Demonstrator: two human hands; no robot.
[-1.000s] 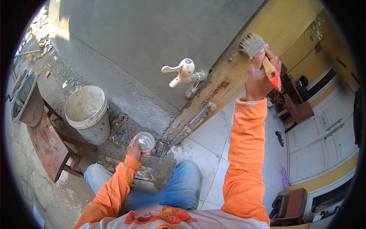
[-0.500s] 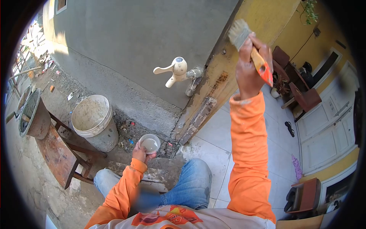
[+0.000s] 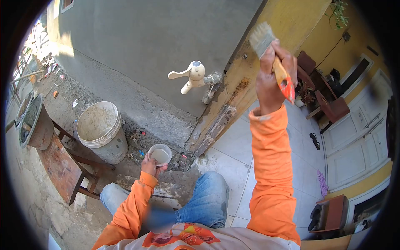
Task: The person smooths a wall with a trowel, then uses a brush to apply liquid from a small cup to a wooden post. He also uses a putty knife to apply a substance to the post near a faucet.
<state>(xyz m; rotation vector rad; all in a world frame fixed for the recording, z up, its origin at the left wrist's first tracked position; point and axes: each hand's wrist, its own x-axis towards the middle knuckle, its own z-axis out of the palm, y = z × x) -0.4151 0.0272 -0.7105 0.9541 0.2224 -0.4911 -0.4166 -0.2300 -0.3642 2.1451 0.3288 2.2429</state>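
My right hand [image 3: 275, 77] is closed round a paintbrush [image 3: 283, 76] with an orange and red handle. Its pale bristles point up and to the left, close over the yellow edge [image 3: 266, 54] of the wall. Low in the middle, my left hand [image 3: 152, 166] grips a small clear plastic cup [image 3: 161, 154] by its side, with some cloudy liquid inside. Between the two hands, a cream tap [image 3: 196, 76] sticks out from the corner of the smooth grey wall [image 3: 154, 46].
A dirty white bucket [image 3: 104, 133] stands left of the cup. Further left, a mortar-stained bucket [image 3: 41, 129] sits on a wooden bench [image 3: 62, 168]. White floor tiles [image 3: 233, 166] lie right of the corner, with chairs [image 3: 331, 106] and a white door [image 3: 358, 141] beyond.
The brush has tilted slightly more upright in my right hand, staying near the yellow edge. My left hand and the cup have shifted a little left and up in view.
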